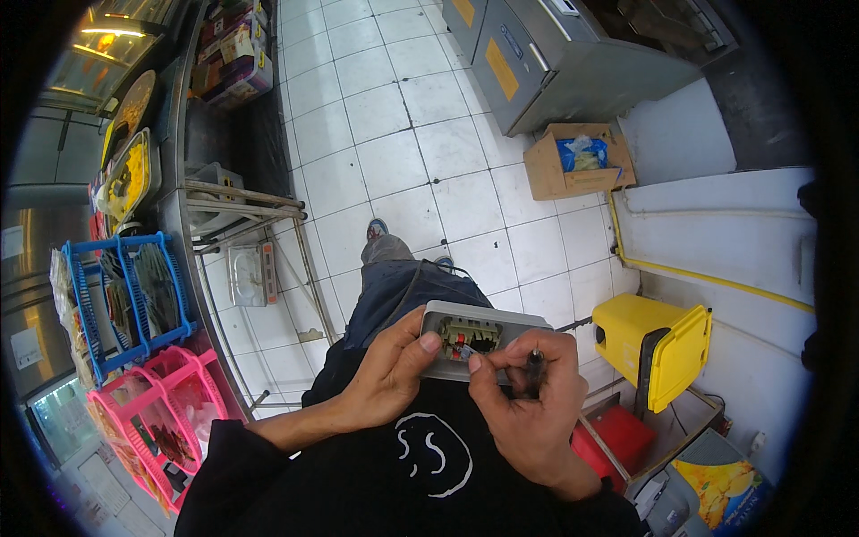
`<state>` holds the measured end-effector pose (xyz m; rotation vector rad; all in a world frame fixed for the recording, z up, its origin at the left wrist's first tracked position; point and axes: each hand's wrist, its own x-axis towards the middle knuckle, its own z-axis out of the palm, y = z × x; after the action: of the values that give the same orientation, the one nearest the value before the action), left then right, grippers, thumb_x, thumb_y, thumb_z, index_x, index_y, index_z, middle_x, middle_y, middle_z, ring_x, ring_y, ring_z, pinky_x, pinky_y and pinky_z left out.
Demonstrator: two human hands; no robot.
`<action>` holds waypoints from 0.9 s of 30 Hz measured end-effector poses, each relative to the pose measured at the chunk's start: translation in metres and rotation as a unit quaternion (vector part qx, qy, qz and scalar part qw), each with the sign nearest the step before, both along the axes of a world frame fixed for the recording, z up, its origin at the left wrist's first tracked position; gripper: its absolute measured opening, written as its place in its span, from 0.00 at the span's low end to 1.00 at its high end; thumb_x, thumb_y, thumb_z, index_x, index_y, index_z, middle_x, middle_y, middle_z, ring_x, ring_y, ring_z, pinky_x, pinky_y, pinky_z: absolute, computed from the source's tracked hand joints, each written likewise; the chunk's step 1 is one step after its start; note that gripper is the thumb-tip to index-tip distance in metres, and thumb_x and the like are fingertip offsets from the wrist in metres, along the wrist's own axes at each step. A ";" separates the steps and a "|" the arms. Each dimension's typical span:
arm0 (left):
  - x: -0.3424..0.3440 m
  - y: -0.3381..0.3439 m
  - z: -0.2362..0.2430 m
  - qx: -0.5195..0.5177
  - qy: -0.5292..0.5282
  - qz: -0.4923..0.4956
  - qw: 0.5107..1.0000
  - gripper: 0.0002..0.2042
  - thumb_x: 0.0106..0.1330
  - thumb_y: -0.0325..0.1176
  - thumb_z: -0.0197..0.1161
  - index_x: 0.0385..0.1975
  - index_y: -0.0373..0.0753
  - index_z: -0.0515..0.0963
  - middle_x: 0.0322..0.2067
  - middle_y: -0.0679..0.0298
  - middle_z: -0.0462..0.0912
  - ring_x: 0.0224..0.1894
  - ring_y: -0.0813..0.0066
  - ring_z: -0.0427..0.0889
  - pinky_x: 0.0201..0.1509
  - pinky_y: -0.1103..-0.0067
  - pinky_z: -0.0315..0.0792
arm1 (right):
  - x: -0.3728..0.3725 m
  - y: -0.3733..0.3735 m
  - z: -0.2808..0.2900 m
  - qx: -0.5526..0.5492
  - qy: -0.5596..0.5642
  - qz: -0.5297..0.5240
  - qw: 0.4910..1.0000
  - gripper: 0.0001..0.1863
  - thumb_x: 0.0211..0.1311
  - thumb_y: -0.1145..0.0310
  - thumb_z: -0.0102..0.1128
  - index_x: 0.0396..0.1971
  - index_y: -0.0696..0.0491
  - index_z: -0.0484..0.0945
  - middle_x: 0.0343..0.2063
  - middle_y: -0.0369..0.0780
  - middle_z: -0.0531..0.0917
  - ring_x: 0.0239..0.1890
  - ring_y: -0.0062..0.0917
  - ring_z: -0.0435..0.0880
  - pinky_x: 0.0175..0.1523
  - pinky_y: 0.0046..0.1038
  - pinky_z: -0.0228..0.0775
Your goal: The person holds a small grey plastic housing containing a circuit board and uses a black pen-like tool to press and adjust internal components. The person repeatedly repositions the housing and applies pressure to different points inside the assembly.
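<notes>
My left hand (386,378) grips the left end of a shallow grey electrical box (488,313), its thumb over the rim. The box is held in front of my body with its inside facing up. Pale fittings (465,332) and small red parts show within it. Closed round a dark slim tool (535,360), my right hand (541,412) is at the box's right end. The tool's kind is unclear, as the fingers cover most of it. My right thumb and forefinger reach over the inside of the box and hide part of it.
On the left counter stand a blue rack (130,300) and a pink rack (165,407) of packets, with a food tray (130,183) beyond. To the right are a yellow bin (649,345), a red container (617,440) and a cardboard box (573,185). White tiles (367,112) cover the floor.
</notes>
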<state>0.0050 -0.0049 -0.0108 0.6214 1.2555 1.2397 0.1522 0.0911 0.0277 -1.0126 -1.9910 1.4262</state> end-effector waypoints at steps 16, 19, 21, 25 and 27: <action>0.001 0.001 -0.003 -0.001 -0.018 0.013 1.000 0.21 0.78 0.43 0.43 0.55 0.31 0.70 0.47 0.57 0.77 0.50 0.74 0.75 0.55 0.76 0.69 | 0.000 0.001 -0.002 0.007 -0.002 0.004 1.000 0.19 0.52 0.80 0.69 0.41 0.58 0.69 0.23 0.42 0.83 0.26 0.23 0.87 0.29 0.24 0.78; 0.001 0.002 -0.002 0.002 -0.018 0.016 1.000 0.21 0.78 0.43 0.43 0.55 0.31 0.70 0.47 0.57 0.77 0.50 0.74 0.74 0.55 0.77 0.69 | -0.001 0.003 0.000 0.010 -0.016 0.016 1.000 0.19 0.52 0.79 0.69 0.41 0.58 0.69 0.25 0.43 0.83 0.27 0.25 0.87 0.29 0.24 0.78; 0.001 0.003 -0.001 0.000 -0.019 0.018 1.000 0.20 0.78 0.43 0.43 0.55 0.31 0.70 0.47 0.58 0.76 0.50 0.75 0.74 0.55 0.77 0.68 | -0.001 0.005 0.003 0.004 -0.025 0.019 0.999 0.19 0.53 0.79 0.69 0.41 0.57 0.69 0.27 0.44 0.82 0.28 0.25 0.87 0.29 0.25 0.78; 0.000 0.004 0.001 -0.013 -0.017 0.015 1.000 0.21 0.78 0.43 0.43 0.55 0.31 0.70 0.47 0.58 0.76 0.50 0.75 0.74 0.55 0.77 0.68 | 0.000 0.007 0.008 -0.002 -0.048 0.026 0.998 0.18 0.53 0.79 0.69 0.41 0.57 0.70 0.29 0.44 0.82 0.29 0.27 0.88 0.31 0.26 0.79; 0.000 0.004 0.002 -0.014 -0.012 0.011 1.000 0.21 0.78 0.44 0.43 0.55 0.31 0.70 0.46 0.59 0.76 0.49 0.75 0.73 0.55 0.77 0.68 | 0.000 0.007 0.009 -0.016 -0.048 0.018 0.999 0.18 0.53 0.79 0.70 0.41 0.57 0.70 0.29 0.42 0.82 0.29 0.27 0.88 0.32 0.26 0.80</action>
<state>0.0048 -0.0011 -0.0088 0.5723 1.2605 1.2431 0.1521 0.0978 0.0363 -1.0828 -2.0695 1.4581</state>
